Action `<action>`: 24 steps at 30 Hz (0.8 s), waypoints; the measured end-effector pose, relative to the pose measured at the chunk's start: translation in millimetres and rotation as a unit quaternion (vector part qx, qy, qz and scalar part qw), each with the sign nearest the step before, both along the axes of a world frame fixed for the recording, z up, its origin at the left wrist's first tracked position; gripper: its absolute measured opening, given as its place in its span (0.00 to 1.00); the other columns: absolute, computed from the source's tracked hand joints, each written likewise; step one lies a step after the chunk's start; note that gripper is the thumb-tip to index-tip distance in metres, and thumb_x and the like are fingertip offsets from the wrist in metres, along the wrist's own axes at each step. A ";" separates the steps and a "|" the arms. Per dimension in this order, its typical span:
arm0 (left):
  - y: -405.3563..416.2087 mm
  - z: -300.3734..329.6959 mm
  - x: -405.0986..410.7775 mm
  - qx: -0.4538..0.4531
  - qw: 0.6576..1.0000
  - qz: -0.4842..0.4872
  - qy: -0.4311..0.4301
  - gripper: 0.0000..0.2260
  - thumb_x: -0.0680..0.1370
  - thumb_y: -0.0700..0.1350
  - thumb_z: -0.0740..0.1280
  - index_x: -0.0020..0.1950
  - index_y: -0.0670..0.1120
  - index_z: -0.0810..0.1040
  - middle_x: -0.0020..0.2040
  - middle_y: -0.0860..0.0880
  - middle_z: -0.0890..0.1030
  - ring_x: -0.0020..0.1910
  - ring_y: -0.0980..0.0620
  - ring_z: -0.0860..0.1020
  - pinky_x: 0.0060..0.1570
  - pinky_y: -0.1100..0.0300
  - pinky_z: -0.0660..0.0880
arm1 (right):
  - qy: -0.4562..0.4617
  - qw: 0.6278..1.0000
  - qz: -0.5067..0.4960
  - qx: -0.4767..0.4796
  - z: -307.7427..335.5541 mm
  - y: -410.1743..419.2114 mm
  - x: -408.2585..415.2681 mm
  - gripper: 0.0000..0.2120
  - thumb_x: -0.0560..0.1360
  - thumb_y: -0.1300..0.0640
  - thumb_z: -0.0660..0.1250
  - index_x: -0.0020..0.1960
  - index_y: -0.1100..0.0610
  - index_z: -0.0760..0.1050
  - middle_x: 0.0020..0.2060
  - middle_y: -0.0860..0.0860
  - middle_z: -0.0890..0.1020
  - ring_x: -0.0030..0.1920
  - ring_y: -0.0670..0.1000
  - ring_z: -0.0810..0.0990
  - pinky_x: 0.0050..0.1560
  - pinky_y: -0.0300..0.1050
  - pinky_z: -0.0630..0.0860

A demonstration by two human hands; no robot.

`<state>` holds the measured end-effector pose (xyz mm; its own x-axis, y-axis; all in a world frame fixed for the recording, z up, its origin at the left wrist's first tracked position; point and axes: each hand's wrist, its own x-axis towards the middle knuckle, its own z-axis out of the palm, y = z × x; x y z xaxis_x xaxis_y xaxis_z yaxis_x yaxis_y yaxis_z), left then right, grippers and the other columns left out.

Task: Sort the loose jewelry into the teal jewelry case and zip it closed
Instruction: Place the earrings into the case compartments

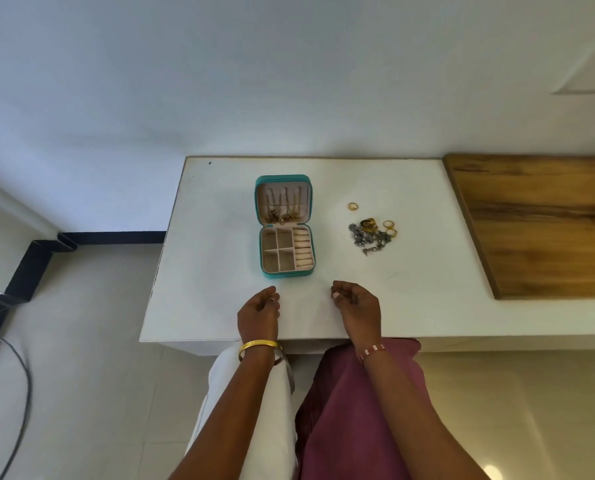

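A white table (220,271) stands against a pale wall (220,81). A wooden board (545,223) lies on the table's right part, against the wall. Left of the table, a black skirting (112,237) runs along the wall's foot above a tiled floor (81,341), where a dark cable (24,393) curves.

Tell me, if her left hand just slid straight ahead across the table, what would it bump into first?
Most likely the teal jewelry case: its open lower tray lies just ahead of the left hand, slightly to the right. The table between them looks bare.
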<state>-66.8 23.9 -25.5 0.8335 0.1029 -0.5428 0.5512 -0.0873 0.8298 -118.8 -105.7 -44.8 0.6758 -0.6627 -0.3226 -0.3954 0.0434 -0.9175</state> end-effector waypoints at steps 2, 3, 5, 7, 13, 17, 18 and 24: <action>-8.6 1.2 -9.1 0.003 1.000 -0.014 -0.007 0.12 0.76 0.35 0.62 0.59 0.39 0.77 0.56 0.41 0.80 0.50 0.49 0.77 0.57 0.54 0.75 | 0.005 1.000 0.000 -0.004 1.4 -2.3 -5.8 0.09 0.73 0.67 0.65 0.52 0.60 0.79 0.46 0.53 0.82 0.45 0.47 0.78 0.45 0.26 0.73; -14.3 1.6 -13.2 0.006 1.000 -0.025 -0.011 0.12 0.76 0.35 0.62 0.58 0.40 0.77 0.56 0.42 0.80 0.49 0.50 0.77 0.58 0.54 0.75 | 0.008 1.000 -0.004 -0.009 1.9 -4.7 -8.8 0.09 0.73 0.66 0.65 0.51 0.59 0.79 0.46 0.54 0.82 0.45 0.48 0.78 0.46 0.28 0.73; -27.1 1.3 -20.8 0.012 0.998 -0.053 -0.021 0.12 0.77 0.36 0.61 0.58 0.40 0.77 0.55 0.42 0.80 0.48 0.50 0.77 0.58 0.52 0.75 | 0.014 1.000 -0.017 -0.022 1.6 -11.1 -15.0 0.08 0.73 0.65 0.65 0.50 0.58 0.79 0.45 0.54 0.82 0.45 0.49 0.78 0.47 0.32 0.73; -40.6 1.3 -26.6 0.012 0.996 -0.086 -0.031 0.11 0.77 0.37 0.61 0.57 0.42 0.78 0.55 0.42 0.81 0.48 0.50 0.78 0.59 0.50 0.75 | 0.024 0.998 -0.037 -0.046 1.5 -19.0 -19.2 0.08 0.74 0.65 0.65 0.50 0.59 0.79 0.45 0.54 0.82 0.44 0.49 0.78 0.45 0.32 0.73; -84.0 -2.8 -21.4 0.013 0.985 -0.161 -0.068 0.11 0.75 0.35 0.60 0.51 0.46 0.79 0.46 0.48 0.81 0.50 0.49 0.79 0.58 0.49 0.75 | 0.014 0.992 -0.104 -0.077 -0.9 -45.4 -13.8 0.09 0.73 0.67 0.63 0.49 0.59 0.79 0.45 0.56 0.82 0.45 0.54 0.80 0.47 0.38 0.75; -107.0 -9.5 -7.7 -0.006 0.981 -0.182 -0.072 0.11 0.76 0.34 0.60 0.52 0.44 0.79 0.48 0.44 0.81 0.46 0.49 0.79 0.50 0.57 0.78 | 0.011 0.986 -0.100 -0.132 -7.5 -67.4 6.7 0.10 0.74 0.66 0.63 0.51 0.58 0.78 0.44 0.57 0.81 0.43 0.55 0.79 0.49 0.48 0.78; -111.1 -11.3 -4.1 -0.012 0.982 -0.178 -0.069 0.11 0.76 0.34 0.60 0.53 0.43 0.79 0.49 0.43 0.81 0.43 0.50 0.78 0.47 0.60 0.78 | 0.006 0.984 -0.094 -0.148 -8.7 -72.1 11.9 0.11 0.74 0.66 0.64 0.53 0.58 0.78 0.43 0.57 0.80 0.42 0.55 0.79 0.47 0.50 0.78; -121.8 -20.9 13.0 -0.011 0.980 -0.191 -0.061 0.11 0.77 0.36 0.59 0.56 0.42 0.77 0.47 0.47 0.80 0.36 0.54 0.77 0.41 0.64 0.78 | 0.044 0.953 -0.028 -0.299 -15.5 -81.5 35.2 0.14 0.75 0.62 0.64 0.60 0.54 0.76 0.42 0.53 0.72 0.38 0.48 0.70 0.39 0.38 0.66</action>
